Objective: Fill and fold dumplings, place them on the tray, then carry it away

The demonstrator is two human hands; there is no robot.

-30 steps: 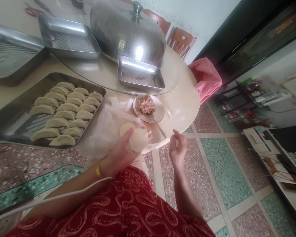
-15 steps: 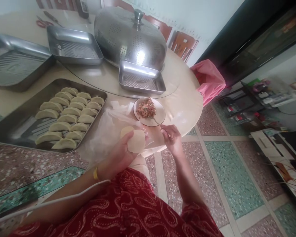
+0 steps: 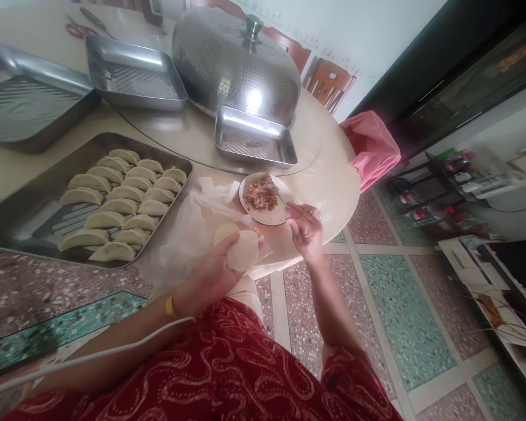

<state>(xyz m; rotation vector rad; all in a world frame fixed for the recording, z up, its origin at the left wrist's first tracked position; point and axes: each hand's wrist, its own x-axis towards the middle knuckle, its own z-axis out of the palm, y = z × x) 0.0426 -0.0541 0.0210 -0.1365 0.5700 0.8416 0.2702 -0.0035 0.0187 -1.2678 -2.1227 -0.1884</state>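
**Wrapper in one hand, spoon in the other**

My left hand cups a round dough wrapper, fingers curled under it and thumb on its edge, over the near rim of the counter. A second wrapper lies just beyond my thumb on a plastic sheet. My right hand is pinched on the handle of a spoon, whose tip sits in the minced filling on a small plate just ahead of my fingers. To the left of my left hand, a metal tray holds rows of folded dumplings. Farther out stand empty trays and a perforated steel dome lid.
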